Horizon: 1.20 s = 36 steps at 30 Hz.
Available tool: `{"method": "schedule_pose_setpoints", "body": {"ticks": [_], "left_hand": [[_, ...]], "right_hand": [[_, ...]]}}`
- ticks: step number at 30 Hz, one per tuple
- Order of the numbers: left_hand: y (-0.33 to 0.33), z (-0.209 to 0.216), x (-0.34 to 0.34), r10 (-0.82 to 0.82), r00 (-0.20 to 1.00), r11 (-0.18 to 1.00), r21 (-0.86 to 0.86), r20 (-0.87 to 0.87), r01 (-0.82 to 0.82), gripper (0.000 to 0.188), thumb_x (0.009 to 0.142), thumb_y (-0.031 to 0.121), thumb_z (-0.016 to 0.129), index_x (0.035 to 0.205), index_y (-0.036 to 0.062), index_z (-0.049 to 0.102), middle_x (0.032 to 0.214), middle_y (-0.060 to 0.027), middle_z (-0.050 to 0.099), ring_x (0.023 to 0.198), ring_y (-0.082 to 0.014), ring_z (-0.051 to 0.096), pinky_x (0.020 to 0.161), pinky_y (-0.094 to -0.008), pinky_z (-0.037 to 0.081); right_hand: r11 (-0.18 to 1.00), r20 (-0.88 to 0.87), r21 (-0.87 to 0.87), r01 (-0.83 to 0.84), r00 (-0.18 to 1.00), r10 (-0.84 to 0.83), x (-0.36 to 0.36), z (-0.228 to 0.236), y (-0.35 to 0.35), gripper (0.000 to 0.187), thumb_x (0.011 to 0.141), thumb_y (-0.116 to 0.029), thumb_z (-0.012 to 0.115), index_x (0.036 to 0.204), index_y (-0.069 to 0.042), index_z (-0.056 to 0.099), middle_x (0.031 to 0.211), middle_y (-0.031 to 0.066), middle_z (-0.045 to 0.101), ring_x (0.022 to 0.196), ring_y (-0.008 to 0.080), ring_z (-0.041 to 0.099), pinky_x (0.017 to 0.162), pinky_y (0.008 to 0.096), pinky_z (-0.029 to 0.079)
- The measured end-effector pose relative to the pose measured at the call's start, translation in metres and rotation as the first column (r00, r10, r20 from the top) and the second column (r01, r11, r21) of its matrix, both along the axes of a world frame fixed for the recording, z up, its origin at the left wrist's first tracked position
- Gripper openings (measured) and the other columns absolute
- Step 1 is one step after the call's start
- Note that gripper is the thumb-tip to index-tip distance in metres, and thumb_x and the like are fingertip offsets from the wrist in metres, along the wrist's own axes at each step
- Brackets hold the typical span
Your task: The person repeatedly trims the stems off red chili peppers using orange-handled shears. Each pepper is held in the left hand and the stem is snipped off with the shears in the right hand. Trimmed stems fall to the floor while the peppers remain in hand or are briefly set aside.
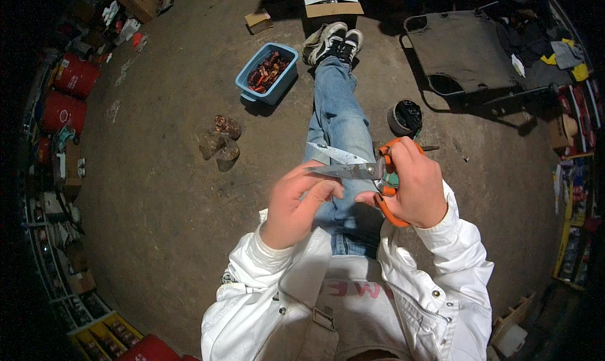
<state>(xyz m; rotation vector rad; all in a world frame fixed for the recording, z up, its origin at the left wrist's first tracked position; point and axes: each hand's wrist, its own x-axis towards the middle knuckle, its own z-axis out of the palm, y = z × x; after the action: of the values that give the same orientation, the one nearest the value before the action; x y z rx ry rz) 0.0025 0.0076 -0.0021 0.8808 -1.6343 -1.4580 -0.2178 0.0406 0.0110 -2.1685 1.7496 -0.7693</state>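
Note:
My right hand [417, 188] grips a pair of scissors [359, 171] by its orange handles. The blades are spread apart and point left across my lap. My left hand [299, 203] is slightly blurred, its fingers curled together beside the lower blade's tip. Whatever those fingers pinch, if anything, is hidden or too small to name. A small green piece [391, 180] shows between the handles, and a thin dark rod [430, 148] sticks out past my right knuckles. Below the scissors stretch my legs in blue jeans [340, 109].
A blue tub [241, 84] of reddish-brown pieces stands left of my shins, with three brown lumps [220, 140] nearer. To the right are a black-lined bucket [406, 118] and a dark folding chair [463, 49]. An open cardboard box [334, 9] lies beyond my shoes. Red drums [65, 112] line the left.

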Motion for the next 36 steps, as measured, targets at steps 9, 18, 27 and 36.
{"method": "schedule_pose_setpoints", "body": {"ticks": [9, 18, 27, 36], "left_hand": [[0.001, -0.009, -0.001, 0.022, 0.998, 1.0, 0.008, -0.062, -0.022, 0.019, 0.095, 0.01, 0.054, 0.084, -0.0033, 0.064, 0.087, -0.0073, 0.06, 0.074, -0.0135, 0.056, 0.067, -0.0257, 0.043], [0.005, -0.007, -0.003, 0.072, 0.987, 0.98, 0.194, -0.144, -0.043, 0.025, 0.099, 0.017, 0.051, 0.088, -0.0025, 0.062, 0.087, -0.006, 0.06, 0.069, -0.0095, 0.052, 0.063, -0.0218, 0.04], [0.009, -0.013, -0.006, 0.095, 0.957, 0.961, 0.276, -0.272, -0.017, 0.027, 0.103, 0.021, 0.046, 0.1, -0.0021, 0.058, 0.084, -0.0062, 0.062, 0.065, -0.0063, 0.05, 0.058, -0.0189, 0.039], [0.009, -0.016, -0.008, 0.004, 0.942, 0.972, 0.221, -0.337, 0.075, 0.024, 0.103, 0.016, 0.042, 0.102, -0.003, 0.057, 0.088, -0.0093, 0.063, 0.071, -0.0123, 0.059, 0.06, -0.0225, 0.047]], "right_hand": [[0.999, 0.009, -0.032, -0.004, 1.0, 0.004, 0.0, -0.002, 0.0, 0.067, 0.063, -0.055, 0.082, 0.096, -0.001, 0.057, 0.084, 0.007, 0.054, 0.069, 0.024, 0.061, 0.057, 0.0329, 0.049], [0.998, -0.038, -0.063, 0.021, 0.999, -0.024, 0.002, -0.009, 0.003, 0.061, 0.069, -0.054, 0.079, 0.091, -0.001, 0.058, 0.08, 0.0071, 0.056, 0.065, 0.0241, 0.062, 0.054, 0.034, 0.05], [0.999, 0.12, -0.002, -0.039, 0.992, 0.039, 0.006, -0.017, 0.005, 0.06, 0.066, -0.047, 0.083, 0.095, -0.001, 0.057, 0.082, 0.0085, 0.055, 0.069, 0.027, 0.061, 0.057, 0.0348, 0.049], [1.0, 0.053, 0.005, -0.002, 0.999, 0.001, 0.01, -0.008, 0.001, 0.065, 0.06, -0.043, 0.085, 0.099, -0.002, 0.055, 0.087, 0.0096, 0.052, 0.074, 0.0291, 0.059, 0.061, 0.037, 0.048]]}}
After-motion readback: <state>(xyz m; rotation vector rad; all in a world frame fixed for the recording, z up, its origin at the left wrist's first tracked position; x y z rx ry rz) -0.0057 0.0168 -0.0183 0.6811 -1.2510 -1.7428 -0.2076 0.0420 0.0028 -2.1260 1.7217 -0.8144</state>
